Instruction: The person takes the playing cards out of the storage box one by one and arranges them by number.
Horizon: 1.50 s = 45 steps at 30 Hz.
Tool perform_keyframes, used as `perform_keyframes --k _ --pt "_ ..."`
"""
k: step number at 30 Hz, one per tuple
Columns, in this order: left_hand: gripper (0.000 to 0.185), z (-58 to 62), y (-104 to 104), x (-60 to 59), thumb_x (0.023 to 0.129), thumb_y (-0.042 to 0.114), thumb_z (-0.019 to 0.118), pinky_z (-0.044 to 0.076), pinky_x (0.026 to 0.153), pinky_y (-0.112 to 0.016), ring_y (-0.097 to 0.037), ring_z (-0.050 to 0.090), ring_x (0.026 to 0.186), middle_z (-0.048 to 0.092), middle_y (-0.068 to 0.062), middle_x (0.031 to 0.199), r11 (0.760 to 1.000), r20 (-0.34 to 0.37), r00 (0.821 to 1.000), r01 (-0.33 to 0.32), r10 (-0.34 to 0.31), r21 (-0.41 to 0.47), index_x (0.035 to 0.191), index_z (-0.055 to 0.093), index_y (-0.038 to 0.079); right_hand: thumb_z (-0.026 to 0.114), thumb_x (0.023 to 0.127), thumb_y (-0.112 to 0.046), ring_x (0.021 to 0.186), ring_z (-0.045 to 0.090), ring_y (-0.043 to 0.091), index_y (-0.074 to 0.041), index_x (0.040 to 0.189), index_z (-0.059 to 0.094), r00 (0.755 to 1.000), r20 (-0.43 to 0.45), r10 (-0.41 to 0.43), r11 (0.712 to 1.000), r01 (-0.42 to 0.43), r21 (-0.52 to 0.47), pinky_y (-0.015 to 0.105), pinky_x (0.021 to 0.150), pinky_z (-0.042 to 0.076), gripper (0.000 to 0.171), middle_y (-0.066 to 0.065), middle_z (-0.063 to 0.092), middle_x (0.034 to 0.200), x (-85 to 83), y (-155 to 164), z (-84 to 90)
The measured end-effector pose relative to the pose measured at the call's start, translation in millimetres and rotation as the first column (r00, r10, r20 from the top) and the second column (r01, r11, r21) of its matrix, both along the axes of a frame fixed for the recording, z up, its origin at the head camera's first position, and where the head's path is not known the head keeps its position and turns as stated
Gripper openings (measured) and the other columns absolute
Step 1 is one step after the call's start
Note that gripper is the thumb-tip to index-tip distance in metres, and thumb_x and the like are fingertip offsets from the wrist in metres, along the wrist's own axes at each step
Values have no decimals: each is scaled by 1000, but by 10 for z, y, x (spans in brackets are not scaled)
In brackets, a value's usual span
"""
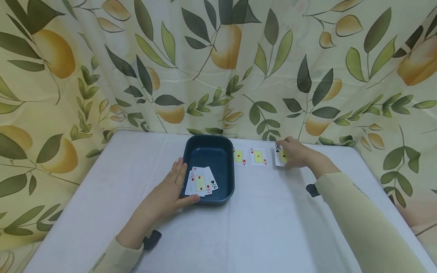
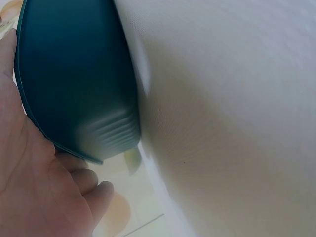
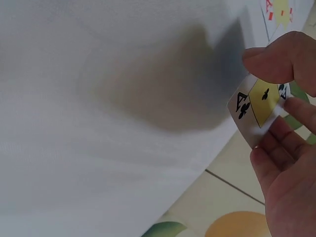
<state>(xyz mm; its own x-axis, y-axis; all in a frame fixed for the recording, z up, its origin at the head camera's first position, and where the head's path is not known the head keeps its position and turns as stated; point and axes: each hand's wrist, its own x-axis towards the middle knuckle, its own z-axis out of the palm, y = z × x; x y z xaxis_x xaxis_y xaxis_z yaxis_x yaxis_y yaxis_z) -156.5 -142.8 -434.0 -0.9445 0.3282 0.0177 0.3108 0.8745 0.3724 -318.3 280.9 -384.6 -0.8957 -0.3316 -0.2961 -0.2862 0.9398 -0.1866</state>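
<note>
At the back right, my right hand [image 1: 296,152] pinches an ace of clubs playing card [image 1: 279,159]. The right wrist view shows the thumb [image 3: 271,61] across the card's face and the fingers behind it, with the card tilted. My left hand [image 1: 167,191] lies along the left side of a dark blue tray [image 1: 209,155], its fingers fairly straight and the thumb at the front rim. Inside the tray, several overlapping playing cards sit toward the front left, a two of diamonds [image 1: 200,183] uppermost.
Right of the tray, an ace of hearts [image 1: 239,157] and an ace of diamonds [image 1: 258,156] lie face up in a row, the first partly hidden by the tray. A white cloth covers the table [image 1: 266,220]. Behind hangs a fruit-patterned curtain [image 1: 205,83].
</note>
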Motion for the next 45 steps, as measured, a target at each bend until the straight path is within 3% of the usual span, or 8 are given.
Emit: perform_keyframes --k 20,30,38,45 --pt "117 31 6 0 83 77 57 29 117 -50 -29 4 155 -2 -12 168 1000 9 1000 3 -3 -5 160 9 3 82 75 -4 132 36 50 -3 154 32 998 63 -24 999 25 -22 68 106 36 93 30 27 149 -60 76 -236" --pt "117 23 -5 -2 83 77 57 29 117 -51 -30 4 155 -1 -12 168 1000 6 1000 -4 5 -9 160 10 4 83 74 -7 126 43 48 -1 153 34 999 22 24 1000 -24 -8 66 105 38 93 30 33 144 -67 95 -268" --pt "115 10 -10 -3 84 74 59 28 118 -50 -29 4 155 -2 -12 168 1000 6 1000 1 -1 9 160 9 4 82 76 -9 137 33 50 -3 155 31 1000 9 26 998 -25 -49 67 107 35 94 29 28 152 25 -20 -60" --pt "115 -12 -24 2 84 75 59 29 117 -49 -29 3 155 -4 -11 168 1000 16 1000 4 -4 14 160 8 4 78 76 -9 141 31 45 -7 152 37 989 -58 133 985 -138 -108 65 108 37 87 23 32 154 243 -398 210"
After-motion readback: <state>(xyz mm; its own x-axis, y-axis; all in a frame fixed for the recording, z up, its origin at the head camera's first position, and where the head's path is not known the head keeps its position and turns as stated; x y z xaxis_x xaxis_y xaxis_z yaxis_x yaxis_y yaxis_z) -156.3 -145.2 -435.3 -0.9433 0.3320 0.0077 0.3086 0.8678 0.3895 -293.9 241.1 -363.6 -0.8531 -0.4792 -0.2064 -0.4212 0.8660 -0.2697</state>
